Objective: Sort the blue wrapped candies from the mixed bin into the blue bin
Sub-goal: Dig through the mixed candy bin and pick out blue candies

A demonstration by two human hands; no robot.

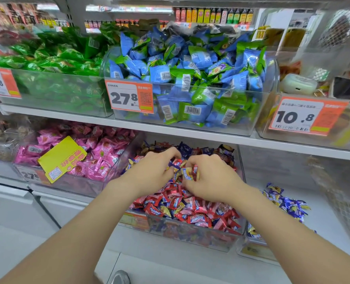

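Lower shelf [133, 240], middle of front edge: mixed bin [190, 236], heaped with red and blue candies. Blue bin [250, 251] is just beside it toward the shelf's right end, with a thin scatter of blue candies [282, 201] inside.

Both hands are down in the mixed bin. Left grip [149, 171]: fingers curled into the pile; cannot tell if it holds anything. Right grip [211, 177]: pinching one blue-and-yellow candy [187, 174] at the heap's top.

Step, as judged: picking. Next: lift it clear of the reds, carry it right over the wall, release.
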